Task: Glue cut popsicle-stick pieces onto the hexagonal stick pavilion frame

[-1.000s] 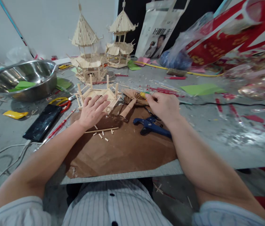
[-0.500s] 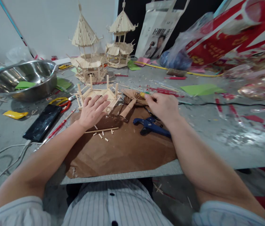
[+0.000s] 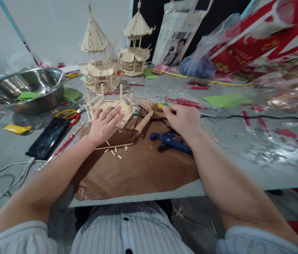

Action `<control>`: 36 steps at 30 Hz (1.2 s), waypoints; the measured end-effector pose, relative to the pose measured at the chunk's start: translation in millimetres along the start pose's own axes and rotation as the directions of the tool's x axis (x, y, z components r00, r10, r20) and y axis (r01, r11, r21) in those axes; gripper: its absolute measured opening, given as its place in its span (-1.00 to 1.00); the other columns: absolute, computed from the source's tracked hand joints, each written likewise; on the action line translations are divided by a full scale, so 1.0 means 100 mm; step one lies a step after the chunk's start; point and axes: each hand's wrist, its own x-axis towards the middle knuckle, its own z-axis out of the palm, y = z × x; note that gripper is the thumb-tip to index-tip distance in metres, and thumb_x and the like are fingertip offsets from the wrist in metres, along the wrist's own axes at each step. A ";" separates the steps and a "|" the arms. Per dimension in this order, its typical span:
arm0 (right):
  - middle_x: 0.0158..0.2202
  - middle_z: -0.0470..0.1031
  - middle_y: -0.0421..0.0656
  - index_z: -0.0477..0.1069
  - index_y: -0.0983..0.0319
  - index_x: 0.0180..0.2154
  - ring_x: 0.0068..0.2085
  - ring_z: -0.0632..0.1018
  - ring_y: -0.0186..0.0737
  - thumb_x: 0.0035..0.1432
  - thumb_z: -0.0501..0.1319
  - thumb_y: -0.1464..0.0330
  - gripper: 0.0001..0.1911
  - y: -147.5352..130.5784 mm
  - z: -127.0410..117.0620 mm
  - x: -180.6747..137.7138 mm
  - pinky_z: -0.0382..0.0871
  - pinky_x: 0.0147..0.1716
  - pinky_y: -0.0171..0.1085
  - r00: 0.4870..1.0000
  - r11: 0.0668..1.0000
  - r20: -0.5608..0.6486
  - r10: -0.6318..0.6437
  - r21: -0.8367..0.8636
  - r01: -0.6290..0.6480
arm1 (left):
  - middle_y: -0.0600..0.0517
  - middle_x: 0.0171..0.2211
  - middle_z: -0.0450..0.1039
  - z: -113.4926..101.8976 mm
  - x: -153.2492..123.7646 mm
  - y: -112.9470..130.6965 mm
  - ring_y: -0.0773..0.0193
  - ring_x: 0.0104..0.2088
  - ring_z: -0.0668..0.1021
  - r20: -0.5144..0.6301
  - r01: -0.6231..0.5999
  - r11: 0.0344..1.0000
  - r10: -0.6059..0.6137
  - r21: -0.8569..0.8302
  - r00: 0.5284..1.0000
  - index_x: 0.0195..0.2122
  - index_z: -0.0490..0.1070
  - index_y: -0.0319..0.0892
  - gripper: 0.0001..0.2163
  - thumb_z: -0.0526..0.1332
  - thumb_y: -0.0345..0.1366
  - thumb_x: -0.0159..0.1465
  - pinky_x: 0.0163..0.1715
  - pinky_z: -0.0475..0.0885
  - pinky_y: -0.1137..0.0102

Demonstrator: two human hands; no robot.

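My left hand point(image 3: 105, 123) lies palm down with its fingers spread over the near side of a base built of pale wooden sticks point(image 3: 111, 104), which has short upright posts around its rim. My right hand point(image 3: 182, 118) is closed in a pinch beside a bundle of brown folded paper and thin sticks point(image 3: 149, 109). A small yellow piece point(image 3: 160, 106) shows at its fingertips; what kind of thing it is, I cannot make out. Below that hand, a blue-handled cutter point(image 3: 168, 140) rests on the brown sheet point(image 3: 135, 173). One long stick point(image 3: 114, 146) and several cut bits point(image 3: 113, 152) lie near my left wrist.
Two stick pagodas point(image 3: 96, 46) stand at the back. To the left are a steel bowl point(image 3: 50, 84), a phone point(image 3: 48, 137), orange-and-yellow pliers point(image 3: 71, 114) and a white cable point(image 3: 8, 188). Green paper point(image 3: 225, 101), a black cord point(image 3: 260, 117) and plastic bags point(image 3: 291, 88) lie on the right.
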 end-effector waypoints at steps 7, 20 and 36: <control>-0.55 0.48 -0.08 0.47 0.17 -0.51 -0.48 0.42 -0.18 0.15 -0.05 0.09 -0.55 0.00 0.01 0.00 0.01 -0.54 -0.27 1.000 1.000 -0.006 -0.014 -0.003 0.014 | -0.01 0.14 0.25 -0.01 0.01 -0.02 0.14 0.12 0.29 -0.010 -0.025 0.999 0.025 0.023 1.000 0.11 0.18 0.01 -0.58 0.10 -0.15 0.22 0.10 0.03 0.17; -0.54 0.47 -0.07 0.47 0.21 -0.48 -0.47 0.43 -0.18 0.15 -0.04 0.12 -0.56 -0.01 0.00 0.00 0.02 -0.52 -0.27 1.000 1.000 0.014 0.007 -0.009 -0.007 | 0.02 0.12 0.28 -0.01 0.02 0.00 0.15 0.12 0.28 -0.009 0.013 1.000 -0.013 -0.009 1.000 0.12 0.17 0.00 -0.60 0.06 -0.16 0.25 0.11 -0.01 0.19; -0.57 0.45 -0.08 0.43 0.24 -0.55 -0.52 0.40 -0.23 0.15 -0.04 0.12 -0.55 -0.03 0.05 -0.02 -0.02 -0.54 -0.29 0.997 0.997 -0.020 -0.071 -0.031 0.070 | -0.07 0.14 0.23 -0.17 0.10 -0.13 0.13 0.11 0.29 0.100 -0.107 0.989 0.118 -0.106 0.988 0.17 0.11 -0.11 -0.55 0.06 -0.23 0.24 0.06 0.11 0.19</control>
